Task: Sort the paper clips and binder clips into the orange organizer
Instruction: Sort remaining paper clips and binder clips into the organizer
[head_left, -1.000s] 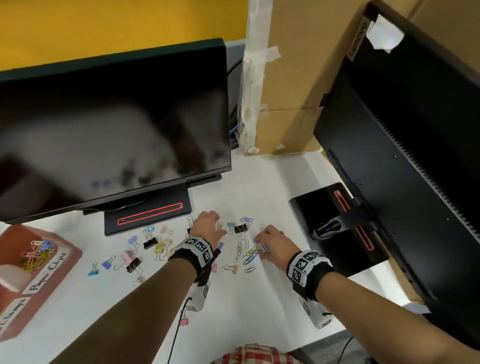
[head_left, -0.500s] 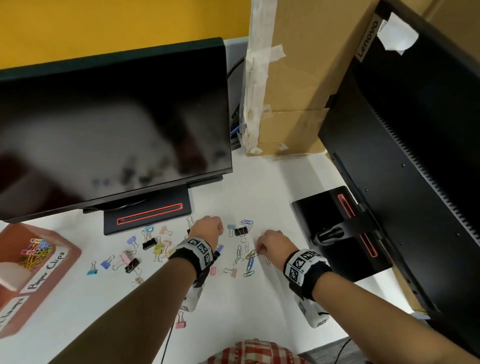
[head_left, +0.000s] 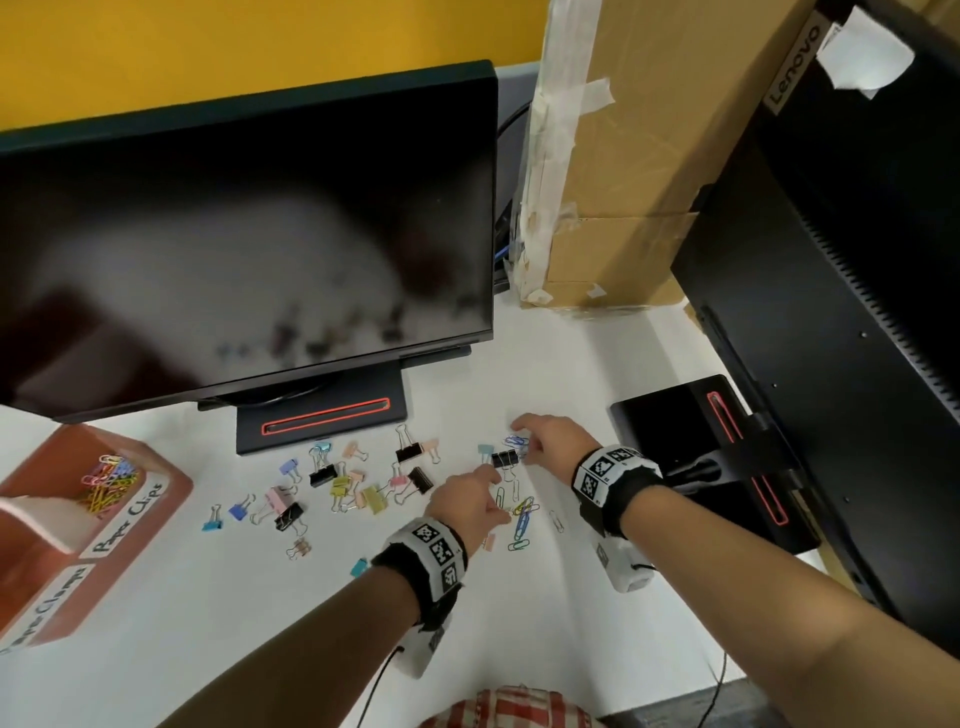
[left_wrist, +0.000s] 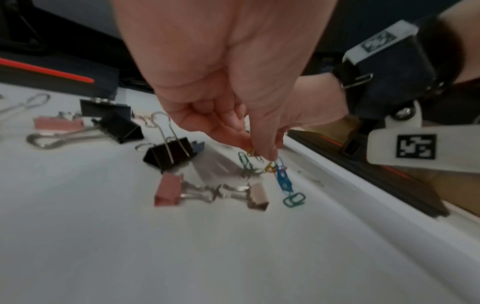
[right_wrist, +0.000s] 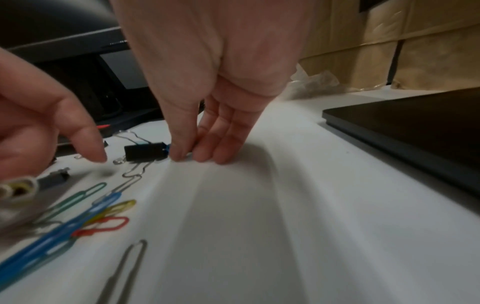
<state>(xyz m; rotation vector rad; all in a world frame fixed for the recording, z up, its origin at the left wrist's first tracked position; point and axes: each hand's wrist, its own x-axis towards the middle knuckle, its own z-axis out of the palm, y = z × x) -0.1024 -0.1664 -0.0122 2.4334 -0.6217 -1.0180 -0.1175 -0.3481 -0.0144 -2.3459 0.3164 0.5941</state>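
Note:
The orange organizer (head_left: 156, 486) stands at the far left, with coloured paper clips (head_left: 106, 483) in the compartment labelled "Paper Clips". Many binder clips (head_left: 337, 483) lie scattered in front of the monitor stand. My left hand (head_left: 500, 493) hovers over a small heap of paper clips (head_left: 524, 512) and pinches a few clips (left_wrist: 250, 151) between thumb and curled fingers, its index finger pointing down. Further back, my right hand (head_left: 522, 439) pinches a blue paper clip (right_wrist: 168, 148) against the table, right beside a black binder clip (head_left: 505, 458).
A dark monitor (head_left: 249, 249) on a stand (head_left: 322, 421) fills the left rear. The back of a second monitor (head_left: 831, 312) and its base (head_left: 675, 415) close off the right. A taped cardboard box (head_left: 623, 156) stands behind.
My left hand has shifted right onto the paper clip heap. The right hand has moved away from that heap, back to the blue clip by the black binder clip.

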